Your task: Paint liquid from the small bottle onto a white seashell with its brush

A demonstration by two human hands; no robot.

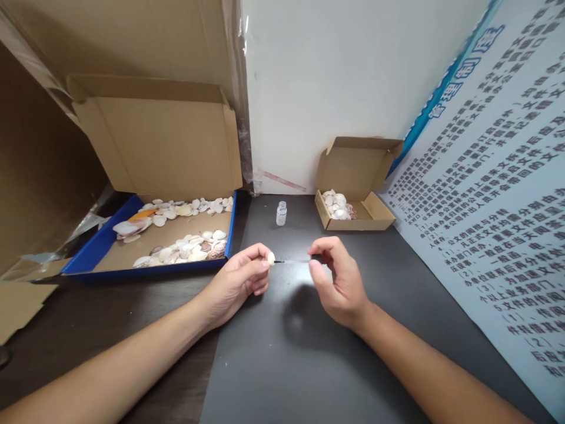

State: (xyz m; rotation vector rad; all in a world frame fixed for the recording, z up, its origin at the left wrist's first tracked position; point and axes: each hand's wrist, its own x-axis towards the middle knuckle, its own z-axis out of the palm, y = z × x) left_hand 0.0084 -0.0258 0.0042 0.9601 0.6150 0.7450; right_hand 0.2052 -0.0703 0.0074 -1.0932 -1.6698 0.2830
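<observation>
- while the left hand (241, 282) pinches a small pale shell (271, 257) at its fingertips, i see the right hand (338, 282) closed on a thin dark brush (293, 261) whose tip touches the shell.
- both are held just above the dark counter (282, 365); i judge the coating is under way, not finished.
- a small open bottle (281, 213) stands behind the hands.
- many shells wait in the blue tray (95, 250); a few sit in the small carton (366, 221).
- nothing blocks the hands.
</observation>
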